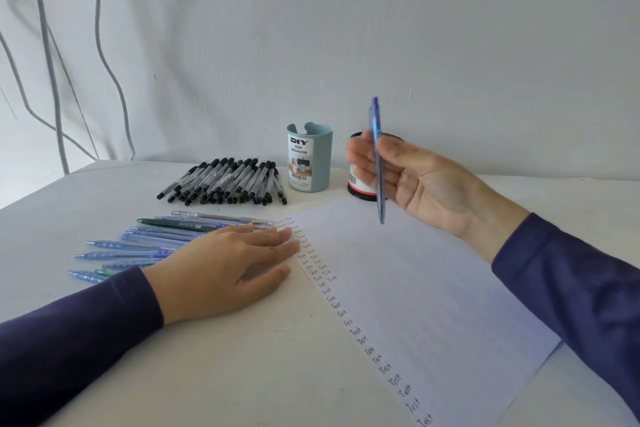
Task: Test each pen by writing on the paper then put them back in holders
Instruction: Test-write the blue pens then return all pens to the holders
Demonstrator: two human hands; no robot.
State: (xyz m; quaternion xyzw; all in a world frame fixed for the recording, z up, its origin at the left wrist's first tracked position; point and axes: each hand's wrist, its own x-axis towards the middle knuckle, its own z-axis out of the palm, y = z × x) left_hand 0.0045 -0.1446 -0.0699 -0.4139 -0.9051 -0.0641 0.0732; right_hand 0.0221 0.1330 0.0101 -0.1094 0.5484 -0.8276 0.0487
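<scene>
**— Where's the pen you're trying out?**
— In my right hand (pixel 415 180). The blue pen (pixel 378 163) stands almost upright, with its button end up. Its tip points down over the far edge of the paper (pixel 433 288). My fingers (pixel 360 163) are curled round the middle of the barrel, with my palm turned towards me. I can't tell whether the tip touches the sheet.

**— And your other hand?**
— My left hand (pixel 228 263) lies palm down on the table (pixel 242 374), at the paper's left edge. The fingers are straight and close together, and they grip nothing. The fingertips (pixel 287 236) rest at the sheet's edge beside the first written lines. The back of the hand covers the near ends of the row of blue pens (pixel 138 246), which has a dark green pen (pixel 173 224) among them.

**— Anything you can read?**
— "Test" runs over and over down the paper's left edge, with some lines carrying it twice. The blue-grey holder (pixel 309 163) near the table's far edge has a label reading "DIY DESK ORGANIZER", with a barcode below. Just to its right is the black holder (pixel 360 191), mostly hidden behind my right hand. It shows a white and red label with a barcode, and I can't read it. To the left of the blue-grey holder lies the pile of black-capped pens (pixel 225 180). Their print is too small to read.
</scene>
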